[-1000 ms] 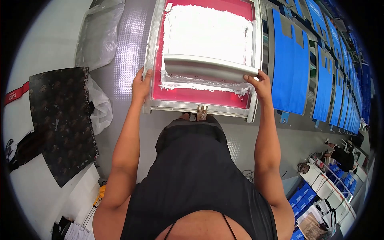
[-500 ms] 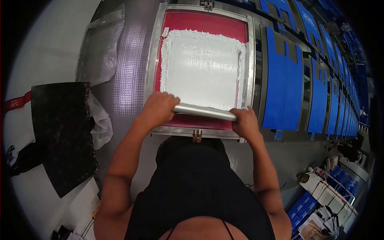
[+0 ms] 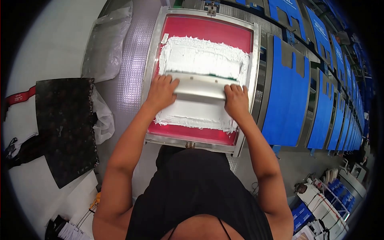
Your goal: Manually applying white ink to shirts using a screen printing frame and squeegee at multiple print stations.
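Observation:
A screen printing frame (image 3: pixel 151 80) with metal sides and a red mesh (image 3: pixel 208 26) lies in front of me. Thick white ink (image 3: pixel 202 52) covers the middle of the mesh, with ragged ridges along its edges. Across the ink lies a wide metal-handled squeegee (image 3: pixel 200 87), slightly blurred. My left hand (image 3: pixel 161 92) is closed round its left end. Round the right end, my right hand (image 3: pixel 237 98) is closed too, fingers over the top. A thin green strip shows along the squeegee's far edge. White ink lies both beyond and nearer than the squeegee.
Blue-topped print pallets (image 3: pixel 286 96) stand in a row to the right. On the left lie a dark speckled sheet (image 3: pixel 66 128), a clear plastic bag (image 3: pixel 107 44) and a red strap (image 3: pixel 21 97). Hinged metal clamps (image 3: pixel 212 8) sit at the frame's far end.
Both hands have pushed the squeegee away from me, from the frame's near end to the middle of the ink. A ridge of ink now shows near the close edge.

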Action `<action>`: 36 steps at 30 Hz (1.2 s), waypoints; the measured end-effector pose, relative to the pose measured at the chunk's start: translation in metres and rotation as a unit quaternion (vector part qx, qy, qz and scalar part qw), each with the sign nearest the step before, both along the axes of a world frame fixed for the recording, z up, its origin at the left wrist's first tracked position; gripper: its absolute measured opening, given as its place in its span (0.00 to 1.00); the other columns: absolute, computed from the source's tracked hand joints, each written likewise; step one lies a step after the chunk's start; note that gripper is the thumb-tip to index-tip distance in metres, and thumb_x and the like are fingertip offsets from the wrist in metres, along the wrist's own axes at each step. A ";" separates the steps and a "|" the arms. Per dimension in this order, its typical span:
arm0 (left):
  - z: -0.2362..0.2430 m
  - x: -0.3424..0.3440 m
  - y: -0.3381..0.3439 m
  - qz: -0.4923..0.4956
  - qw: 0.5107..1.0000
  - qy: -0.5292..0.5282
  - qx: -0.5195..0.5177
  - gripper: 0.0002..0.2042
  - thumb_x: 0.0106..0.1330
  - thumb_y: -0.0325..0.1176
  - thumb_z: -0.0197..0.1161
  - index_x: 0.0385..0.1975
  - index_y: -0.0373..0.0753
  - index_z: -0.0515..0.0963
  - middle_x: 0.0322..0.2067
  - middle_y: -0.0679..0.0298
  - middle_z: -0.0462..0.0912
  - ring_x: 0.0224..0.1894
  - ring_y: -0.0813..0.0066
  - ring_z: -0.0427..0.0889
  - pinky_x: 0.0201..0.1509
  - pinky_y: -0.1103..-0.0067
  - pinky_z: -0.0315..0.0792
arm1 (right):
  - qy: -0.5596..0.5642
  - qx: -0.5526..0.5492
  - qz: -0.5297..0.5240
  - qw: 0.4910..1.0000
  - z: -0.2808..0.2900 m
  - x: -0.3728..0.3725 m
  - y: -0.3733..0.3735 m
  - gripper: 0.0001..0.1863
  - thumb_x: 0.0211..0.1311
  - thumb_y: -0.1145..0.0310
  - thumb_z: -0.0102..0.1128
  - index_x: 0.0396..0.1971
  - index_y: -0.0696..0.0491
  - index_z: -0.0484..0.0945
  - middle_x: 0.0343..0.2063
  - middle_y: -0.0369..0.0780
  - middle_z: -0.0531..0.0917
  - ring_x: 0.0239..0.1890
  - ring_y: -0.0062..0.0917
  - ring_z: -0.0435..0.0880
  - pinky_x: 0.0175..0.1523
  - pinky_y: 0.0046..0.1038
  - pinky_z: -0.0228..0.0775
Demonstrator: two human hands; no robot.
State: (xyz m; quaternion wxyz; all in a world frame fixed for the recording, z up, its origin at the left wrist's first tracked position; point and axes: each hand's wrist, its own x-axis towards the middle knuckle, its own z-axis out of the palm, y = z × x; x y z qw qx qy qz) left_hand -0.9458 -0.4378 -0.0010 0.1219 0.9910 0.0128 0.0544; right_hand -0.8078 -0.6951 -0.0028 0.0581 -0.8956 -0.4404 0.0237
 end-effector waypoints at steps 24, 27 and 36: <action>-0.012 -0.021 -0.006 0.038 0.993 -0.097 -0.046 0.09 0.44 0.24 0.57 0.28 0.40 0.78 0.26 0.60 0.79 0.31 0.62 0.79 0.37 0.69 0.73 | 0.036 0.061 -0.050 0.996 0.011 -0.024 -0.001 0.08 0.39 0.75 0.57 0.24 0.50 0.74 0.20 0.41 0.77 0.26 0.37 0.78 0.32 0.38 0.71; 0.019 0.080 0.032 0.090 0.994 0.065 0.001 0.10 0.46 0.30 0.62 0.31 0.44 0.80 0.26 0.55 0.82 0.32 0.56 0.82 0.34 0.64 0.75 | 0.028 -0.023 -0.060 0.998 0.024 0.072 0.042 0.13 0.41 0.71 0.58 0.31 0.47 0.81 0.25 0.43 0.83 0.31 0.35 0.83 0.34 0.39 0.73; 0.049 -0.069 -0.024 0.036 0.978 0.191 -0.080 0.17 0.44 0.28 0.66 0.38 0.43 0.80 0.32 0.55 0.79 0.37 0.55 0.78 0.42 0.64 0.72 | 0.147 -0.075 -0.020 0.986 0.057 -0.063 -0.038 0.20 0.38 0.74 0.60 0.38 0.48 0.81 0.27 0.40 0.84 0.35 0.31 0.83 0.65 0.43 0.53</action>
